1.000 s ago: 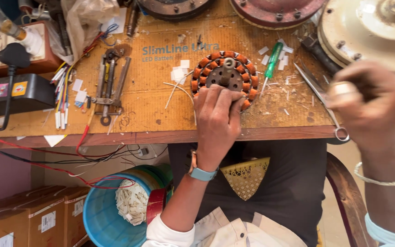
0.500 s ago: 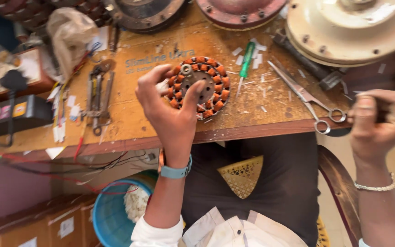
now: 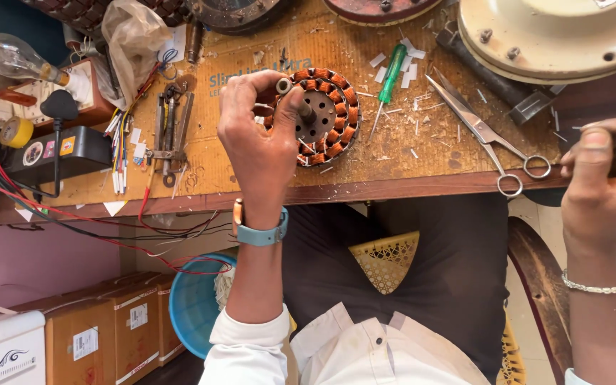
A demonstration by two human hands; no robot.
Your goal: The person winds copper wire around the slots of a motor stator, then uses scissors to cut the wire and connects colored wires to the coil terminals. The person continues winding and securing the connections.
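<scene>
Left hand (image 3: 262, 139) grips a copper-wound motor coil (image 3: 322, 114) on the workbench (image 3: 251, 182); right hand (image 3: 607, 178) is clenched, well apart, near scissors (image 3: 483, 132).

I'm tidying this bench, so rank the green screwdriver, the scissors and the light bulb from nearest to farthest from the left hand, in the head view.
1. Green screwdriver, just right of the left hand, past the copper coil ring it grips.
2. Scissors, farther right, toward the bench edge.
3. Light bulb, at the far left corner.

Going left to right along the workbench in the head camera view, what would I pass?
Light bulb → black adapter → pliers → left hand on the copper-wound stator → green screwdriver → scissors → right hand.
</scene>
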